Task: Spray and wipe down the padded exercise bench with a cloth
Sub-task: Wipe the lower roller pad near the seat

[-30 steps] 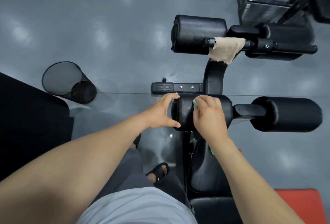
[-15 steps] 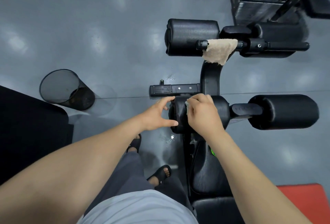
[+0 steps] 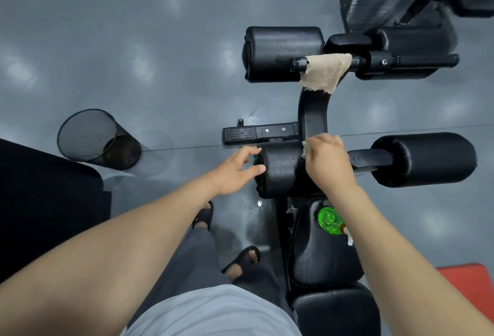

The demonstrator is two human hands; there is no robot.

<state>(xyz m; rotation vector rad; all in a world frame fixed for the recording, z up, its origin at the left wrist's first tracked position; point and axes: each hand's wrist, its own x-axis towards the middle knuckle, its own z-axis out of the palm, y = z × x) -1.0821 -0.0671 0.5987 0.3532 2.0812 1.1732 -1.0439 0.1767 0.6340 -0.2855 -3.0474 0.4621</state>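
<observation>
Over the last second the right grip point(image 3: 330, 165) has slid the cloth point(image 3: 304, 149) rightward along the near-left roller pad point(image 3: 280, 175). It started at the pad's middle and now sits at the pad's inner end, just beside the curved post point(image 3: 312, 113). Most of the roller's top is now uncovered, which suggests this stroke is nearly spent. The next pass probably belongs on the roller's near face or on another pad.

The left grip point(image 3: 235, 171) has loosened. It earlier cupped the roller's left end, and now the fingers are spread and nearly straight. Only the thumb tip, and perhaps the forefinger, touches the end face, so it steadies rather than holds.

The right grip is clenched round the cloth, knuckles up and wrist bent down over the pad. Only a pale corner of the cloth shows at its far left edge.

The green spray bottle point(image 3: 328, 219) lies on the seat pad point(image 3: 320, 260) under the right forearm. A tan towel point(image 3: 324, 73) hangs from the far bar.
</observation>
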